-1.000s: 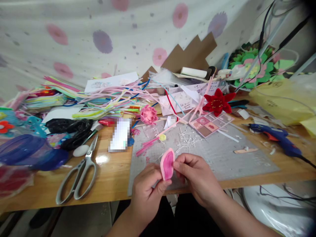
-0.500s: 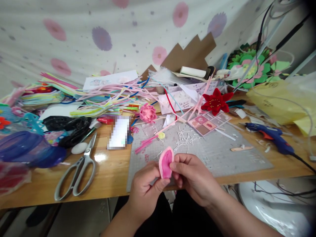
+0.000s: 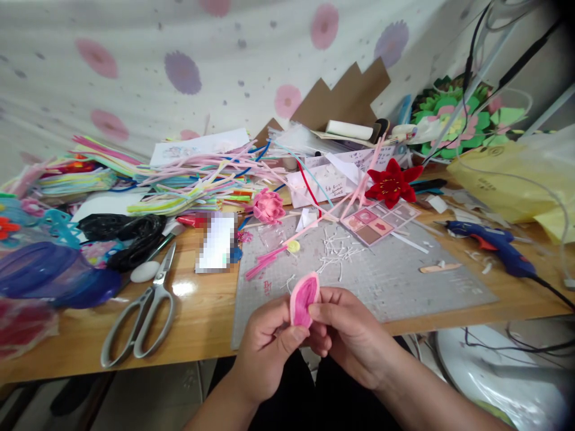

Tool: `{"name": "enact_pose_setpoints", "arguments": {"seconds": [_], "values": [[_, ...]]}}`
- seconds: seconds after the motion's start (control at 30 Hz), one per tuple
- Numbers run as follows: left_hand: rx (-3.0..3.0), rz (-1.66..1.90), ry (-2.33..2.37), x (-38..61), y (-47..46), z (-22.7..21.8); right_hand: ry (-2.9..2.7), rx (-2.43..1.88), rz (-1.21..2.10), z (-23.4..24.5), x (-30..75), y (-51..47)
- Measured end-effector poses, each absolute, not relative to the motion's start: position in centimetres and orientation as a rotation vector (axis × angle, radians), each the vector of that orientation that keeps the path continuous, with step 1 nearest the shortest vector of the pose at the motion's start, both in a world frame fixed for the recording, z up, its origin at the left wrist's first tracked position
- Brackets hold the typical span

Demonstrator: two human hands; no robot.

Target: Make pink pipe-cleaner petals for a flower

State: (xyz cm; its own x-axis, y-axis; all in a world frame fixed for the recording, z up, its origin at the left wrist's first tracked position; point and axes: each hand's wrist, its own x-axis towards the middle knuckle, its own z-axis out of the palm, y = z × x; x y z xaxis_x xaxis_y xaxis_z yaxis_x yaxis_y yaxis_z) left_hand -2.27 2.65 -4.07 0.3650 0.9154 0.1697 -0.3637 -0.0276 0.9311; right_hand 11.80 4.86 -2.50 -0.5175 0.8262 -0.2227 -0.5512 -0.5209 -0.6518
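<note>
A pink petal (image 3: 303, 300), darker pink inside with a pale pink rim, is held upright above the near edge of the grey cutting mat. My left hand (image 3: 268, 347) pinches its lower left side, thumb at the base. From the right, my right hand (image 3: 348, 329) grips its edge between thumb and fingers; the fingers behind the petal are partly hidden. Beyond the hands lie short white stems (image 3: 336, 251), a bundle of pink pipe cleaners (image 3: 263, 263) and a small yellow disc (image 3: 293, 246). A pink fuzzy flower (image 3: 268, 206) sits farther back.
Scissors (image 3: 150, 311) lie left on the wooden table. A blue glue gun (image 3: 494, 242) with its cord rests at the right. A red flower (image 3: 393, 184) and a makeup palette (image 3: 380, 221) are on the grey mat (image 3: 404, 287). Piled pipe cleaners (image 3: 202, 173) fill the back left.
The petal is turned slightly and tilts a little more to the right. My right hand's fingers have shifted beneath it. Both hands keep their grip.
</note>
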Motion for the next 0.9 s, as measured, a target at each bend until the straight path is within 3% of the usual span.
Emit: {"name": "enact_pose_setpoints", "arguments": {"seconds": [0.3, 0.57, 0.9], "values": [[1.098, 1.131, 0.507, -2.5, 3.0, -4.1, -0.776, -0.553, 2.091, -3.3, 12.0, 4.6], [1.526, 1.104, 0.725, -3.0, 2.7, -4.2, -1.181, -0.771, 1.772, -3.0, 11.8, 5.1], [1.899, 0.949, 0.753, -2.3, 2.9, -2.3, -1.015, -0.785, 1.904, -3.9, 12.0, 4.2]]}}
